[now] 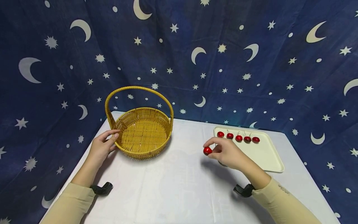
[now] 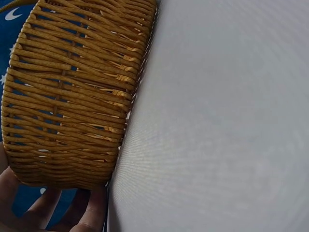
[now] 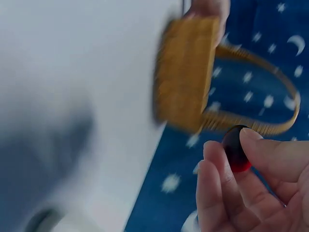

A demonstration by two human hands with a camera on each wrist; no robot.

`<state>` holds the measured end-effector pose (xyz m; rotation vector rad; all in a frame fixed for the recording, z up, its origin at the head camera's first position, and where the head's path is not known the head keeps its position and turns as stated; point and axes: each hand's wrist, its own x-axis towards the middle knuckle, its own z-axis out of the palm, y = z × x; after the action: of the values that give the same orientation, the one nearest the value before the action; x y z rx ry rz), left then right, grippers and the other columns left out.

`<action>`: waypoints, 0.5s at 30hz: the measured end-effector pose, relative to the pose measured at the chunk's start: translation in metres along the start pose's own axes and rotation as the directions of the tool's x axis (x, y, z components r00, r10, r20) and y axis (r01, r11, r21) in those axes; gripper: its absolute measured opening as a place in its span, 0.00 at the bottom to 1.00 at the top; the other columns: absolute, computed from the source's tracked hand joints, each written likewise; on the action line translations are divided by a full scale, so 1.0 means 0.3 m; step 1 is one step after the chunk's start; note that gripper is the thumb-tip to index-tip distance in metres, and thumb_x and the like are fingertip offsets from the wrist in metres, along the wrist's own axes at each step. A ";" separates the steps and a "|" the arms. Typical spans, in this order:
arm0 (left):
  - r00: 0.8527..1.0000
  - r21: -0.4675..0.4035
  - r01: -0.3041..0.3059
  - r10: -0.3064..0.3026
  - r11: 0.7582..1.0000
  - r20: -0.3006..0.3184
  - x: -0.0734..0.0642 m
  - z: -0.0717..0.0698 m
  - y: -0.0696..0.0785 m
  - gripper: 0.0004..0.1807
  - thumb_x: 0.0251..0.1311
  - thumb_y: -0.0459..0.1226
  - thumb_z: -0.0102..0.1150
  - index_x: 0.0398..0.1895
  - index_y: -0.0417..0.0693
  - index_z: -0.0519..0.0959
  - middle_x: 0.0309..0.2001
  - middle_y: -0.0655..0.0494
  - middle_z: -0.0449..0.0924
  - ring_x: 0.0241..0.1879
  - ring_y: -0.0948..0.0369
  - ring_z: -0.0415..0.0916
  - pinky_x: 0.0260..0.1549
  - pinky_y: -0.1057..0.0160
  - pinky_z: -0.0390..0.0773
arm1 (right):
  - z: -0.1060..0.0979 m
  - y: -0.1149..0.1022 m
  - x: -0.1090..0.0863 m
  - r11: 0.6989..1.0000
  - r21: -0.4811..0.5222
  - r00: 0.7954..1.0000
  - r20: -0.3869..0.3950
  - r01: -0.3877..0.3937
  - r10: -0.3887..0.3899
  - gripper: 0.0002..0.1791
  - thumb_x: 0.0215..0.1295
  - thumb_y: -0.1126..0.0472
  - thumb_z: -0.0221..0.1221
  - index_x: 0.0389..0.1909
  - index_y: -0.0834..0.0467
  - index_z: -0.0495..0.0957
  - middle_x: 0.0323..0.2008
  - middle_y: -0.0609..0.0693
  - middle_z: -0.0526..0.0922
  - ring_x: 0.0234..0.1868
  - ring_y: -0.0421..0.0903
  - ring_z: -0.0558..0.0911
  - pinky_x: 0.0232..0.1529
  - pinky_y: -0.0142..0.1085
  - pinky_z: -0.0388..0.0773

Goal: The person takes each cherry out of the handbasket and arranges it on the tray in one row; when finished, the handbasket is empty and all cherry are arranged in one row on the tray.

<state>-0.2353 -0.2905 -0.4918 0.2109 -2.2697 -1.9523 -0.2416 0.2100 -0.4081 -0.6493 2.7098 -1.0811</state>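
Observation:
Between thumb and fingertips, my right hand [image 1: 227,153] pinches a red cherry [image 1: 207,151] above the white cloth, left of the tray. The right wrist view shows this dark red cherry [image 3: 236,150] up close, partly covered by the thumb. My left hand [image 1: 102,145] holds the near-left rim of a round yellow-brown wicker basket [image 1: 144,153] with a tall arched handle. Seen from the left wrist, the fingers [image 2: 91,212] lie against the woven side of the basket [image 2: 72,96]. No cherries show inside the basket.
A cream rectangular tray [image 1: 272,161] lies at the right with several stemmed cherries [image 1: 239,138] in a row along its far side. White cloth [image 1: 167,186] covers the table. Behind and beside it hangs a dark blue curtain [image 1: 179,56] with moons and stars.

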 end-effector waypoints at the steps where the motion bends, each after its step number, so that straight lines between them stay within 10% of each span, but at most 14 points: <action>1: 1.000 0.000 0.000 0.000 1.000 0.002 -0.001 0.002 0.002 0.29 0.79 0.50 0.60 0.71 0.39 0.77 0.62 0.59 0.74 0.48 0.74 0.85 0.42 0.71 0.89 | -0.021 0.036 -0.021 1.000 -0.025 1.000 -0.023 -0.010 0.009 0.19 0.61 0.70 0.73 0.49 0.48 0.87 0.31 0.45 0.90 0.32 0.42 0.86 0.30 0.35 0.81; 15: 1.000 0.015 0.003 -0.003 1.000 -0.009 -0.001 0.005 0.000 0.29 0.79 0.51 0.60 0.72 0.41 0.77 0.69 0.52 0.71 0.48 0.76 0.84 0.41 0.71 0.89 | -0.350 0.381 -0.171 0.948 -0.174 0.951 -0.211 -0.265 0.227 0.22 0.65 0.67 0.72 0.60 0.60 0.84 0.53 0.64 0.87 0.31 0.45 0.86 0.28 0.36 0.84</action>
<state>-0.2353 -0.2890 -0.4920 0.2244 -2.2804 -1.9322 -0.2652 0.3717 -0.4111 -0.2279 2.9872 -0.8549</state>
